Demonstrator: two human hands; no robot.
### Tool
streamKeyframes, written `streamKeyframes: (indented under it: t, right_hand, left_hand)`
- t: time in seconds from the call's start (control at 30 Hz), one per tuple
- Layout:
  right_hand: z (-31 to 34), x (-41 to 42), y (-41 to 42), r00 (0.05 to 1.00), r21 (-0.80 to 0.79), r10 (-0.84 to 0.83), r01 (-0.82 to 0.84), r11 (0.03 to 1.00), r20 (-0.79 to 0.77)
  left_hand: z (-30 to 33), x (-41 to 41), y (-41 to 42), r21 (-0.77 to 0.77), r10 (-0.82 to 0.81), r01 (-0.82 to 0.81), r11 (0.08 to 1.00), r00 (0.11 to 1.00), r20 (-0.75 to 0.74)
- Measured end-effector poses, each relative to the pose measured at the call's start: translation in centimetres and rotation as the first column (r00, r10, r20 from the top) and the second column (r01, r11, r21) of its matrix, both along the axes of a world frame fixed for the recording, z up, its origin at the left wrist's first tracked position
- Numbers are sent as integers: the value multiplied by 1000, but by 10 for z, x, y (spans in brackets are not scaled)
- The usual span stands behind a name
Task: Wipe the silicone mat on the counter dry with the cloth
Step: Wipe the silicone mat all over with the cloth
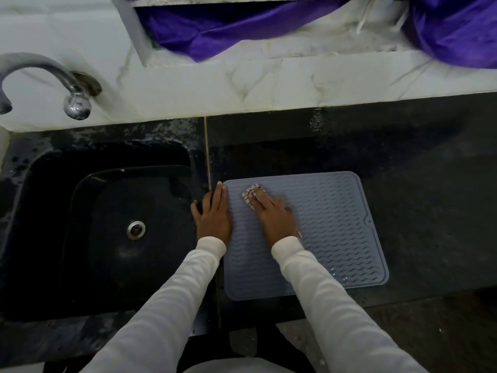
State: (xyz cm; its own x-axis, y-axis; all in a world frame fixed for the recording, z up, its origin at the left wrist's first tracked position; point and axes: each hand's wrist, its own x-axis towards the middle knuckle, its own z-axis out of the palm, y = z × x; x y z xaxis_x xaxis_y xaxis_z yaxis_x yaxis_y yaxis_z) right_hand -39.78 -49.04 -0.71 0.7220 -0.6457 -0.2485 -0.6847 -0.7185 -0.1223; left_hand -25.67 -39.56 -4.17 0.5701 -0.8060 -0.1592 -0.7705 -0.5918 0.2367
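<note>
Looking down from your head camera, you see the grey silicone mat (336, 232) lying flat on the dark counter (416, 162), just to the right of the black sink (113, 219). The mat has wavy ridges all over it and a raised rim around its edge. Its near edge sits close to the front edge of the counter.

Your right hand (274, 214) lies on the left part of the mat, palm down, with the fingers (259, 196) stretched out long and flat. Under that hand is the cloth (248, 195), a small pale one with thin dark lines. Only a bit of it peeks out past your fingertips, and a tiny corner shows by your wrist. Your straight fingers press it onto the mat; they are not curled round it. The hand looks a little blurry.

Your left hand (212, 215) rests flat too, fingers straight and close together, holding nothing. It sits on the left edge of the mat, partly on the counter strip between the mat and the sink. Both arms wear long white sleeves (166, 305).

Some shiny wet drops show near the mat's near right corner. A silver tap (72, 95) curves over the far left side of the sink, and a round metal drain (136, 229) sits in the sink bottom. Behind the counter is a white marble wall (242, 84), with purple cloth (215, 30) bunched in an opening above it.
</note>
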Motion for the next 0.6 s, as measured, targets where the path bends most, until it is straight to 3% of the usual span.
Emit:
streamKeyframes:
  t: [0.6]
  right_hand:
    - [9,-94,-77,970,-90,-232,226,970,-66]
  left_hand:
    - [1,-6,-1,-43,45,-43,998,998,39]
